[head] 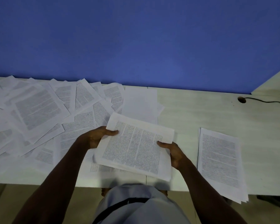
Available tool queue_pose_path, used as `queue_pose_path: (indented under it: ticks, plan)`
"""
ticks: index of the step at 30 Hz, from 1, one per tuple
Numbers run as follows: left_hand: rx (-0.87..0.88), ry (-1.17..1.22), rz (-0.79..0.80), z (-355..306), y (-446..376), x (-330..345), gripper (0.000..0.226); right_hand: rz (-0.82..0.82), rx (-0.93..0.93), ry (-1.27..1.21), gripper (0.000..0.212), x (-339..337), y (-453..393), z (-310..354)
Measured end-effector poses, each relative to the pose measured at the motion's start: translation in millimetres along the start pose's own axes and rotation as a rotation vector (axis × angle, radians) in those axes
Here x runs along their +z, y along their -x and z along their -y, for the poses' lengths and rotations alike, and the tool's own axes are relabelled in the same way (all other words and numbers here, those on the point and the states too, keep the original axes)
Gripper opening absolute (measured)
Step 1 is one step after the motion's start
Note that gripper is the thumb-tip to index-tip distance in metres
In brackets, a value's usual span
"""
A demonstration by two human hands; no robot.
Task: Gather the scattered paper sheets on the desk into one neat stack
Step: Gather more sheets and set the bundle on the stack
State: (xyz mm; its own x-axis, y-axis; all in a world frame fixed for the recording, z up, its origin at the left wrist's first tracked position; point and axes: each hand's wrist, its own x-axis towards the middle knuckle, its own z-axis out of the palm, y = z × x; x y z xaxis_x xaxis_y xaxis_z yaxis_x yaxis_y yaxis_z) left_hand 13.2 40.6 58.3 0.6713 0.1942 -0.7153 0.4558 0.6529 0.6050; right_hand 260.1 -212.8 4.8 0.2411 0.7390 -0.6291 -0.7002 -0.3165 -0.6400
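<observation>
Pale desk [200, 110] under scattered sheets [39, 110], stack [220, 162], cable [268, 101]

Person seen from head cam, both forearms bare, no sleeves in view down to the frame edge. No watch, rings or bands visible on left hand [97, 137] or right hand [174, 155]. Torso at bottom centre wears a light grey-blue shirt [136, 209], plain, smooth fabric. A dark narrow strap [120, 205] runs diagonally across the shirt front. Dim lighting, finer detail unclear.
</observation>
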Motion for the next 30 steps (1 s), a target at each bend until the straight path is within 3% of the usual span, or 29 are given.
queue_pose_path:
  ticks: [3,6,10,13,16,19,22,24,27,30]
  plan:
    - [0.086,0.377,-0.046,16,3,9,0.047,-0.106,-0.109,-0.155,0.053,-2,-6,0]
    - [0.201,0.526,-0.066,33,-7,41,0.052,-0.235,-0.180,-0.279,0.054,2,-11,-3]
    - [0.317,0.342,-0.161,32,-35,93,0.051,-0.151,-0.142,-0.265,0.057,22,-7,-10]
    - [0.384,0.190,-0.270,27,-41,81,0.059,-0.067,-0.030,-0.134,0.057,9,6,-1]
    - [0.327,0.018,-0.160,19,-31,60,0.060,0.027,0.055,0.027,0.057,-17,18,21]
    - [0.200,-0.103,0.063,9,-25,68,0.054,0.095,0.087,0.071,0.070,-17,21,41]
    - [0.113,-0.194,0.207,7,-33,82,0.054,0.185,0.021,0.061,0.050,6,15,53]
    - [0.137,-0.160,0.089,7,-38,85,0.051,0.209,-0.017,0.086,0.049,11,10,55]
    - [0.239,0.115,-0.189,12,-47,84,0.044,0.120,0.046,0.134,0.046,4,13,50]
    - [0.290,0.288,-0.185,21,-57,95,0.043,0.088,0.091,0.230,0.044,5,21,40]
